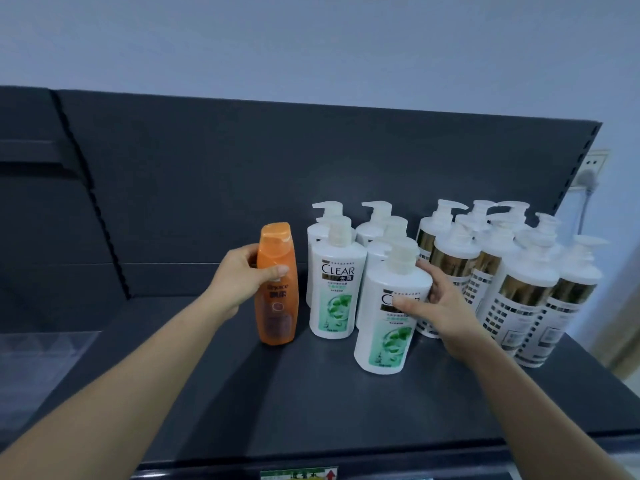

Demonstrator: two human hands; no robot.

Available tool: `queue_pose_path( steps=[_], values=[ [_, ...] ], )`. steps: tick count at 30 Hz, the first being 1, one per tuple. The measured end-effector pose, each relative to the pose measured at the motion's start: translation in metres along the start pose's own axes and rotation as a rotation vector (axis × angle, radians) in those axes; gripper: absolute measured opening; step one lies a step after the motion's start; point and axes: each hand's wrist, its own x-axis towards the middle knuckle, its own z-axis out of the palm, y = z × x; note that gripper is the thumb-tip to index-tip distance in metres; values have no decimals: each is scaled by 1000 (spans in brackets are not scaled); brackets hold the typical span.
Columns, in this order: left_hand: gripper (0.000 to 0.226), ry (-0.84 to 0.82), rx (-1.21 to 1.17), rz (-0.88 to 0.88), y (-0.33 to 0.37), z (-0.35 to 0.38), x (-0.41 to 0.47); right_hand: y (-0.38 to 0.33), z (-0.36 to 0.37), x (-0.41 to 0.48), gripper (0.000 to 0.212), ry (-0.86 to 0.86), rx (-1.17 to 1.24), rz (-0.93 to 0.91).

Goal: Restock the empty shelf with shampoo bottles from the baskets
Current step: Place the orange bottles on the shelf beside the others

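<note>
Left hand (239,277) grips orange bottle (277,299), upright on shelf (242,393); right hand (446,306) clasps front white bottle (386,327), right of orange bottle. Bare shelf lies left and forward of orange bottle. Rear white bottles (375,223) partly hidden. Gold-banded bottles (519,292) crowd furthest right of it, small print illegible

left hand (239,278) grips orange bottle (277,306); right hand (446,310) holds front CLEAR bottle (388,341)

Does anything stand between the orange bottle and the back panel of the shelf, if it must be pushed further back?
Nothing visible does. Behind the orange bottle, which the left hand grips, the shelf is bare up to the back panel. The white CLEAR bottles stand to its right, not behind it.
</note>
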Motion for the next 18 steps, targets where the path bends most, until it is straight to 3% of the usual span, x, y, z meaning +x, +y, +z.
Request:
queue_pose_path(
  steps=[18],
  values=[
    [37, -63, 70, 87, -18, 6, 66, 17, 5, -1, 87, 78, -75, -49]
  ],
)
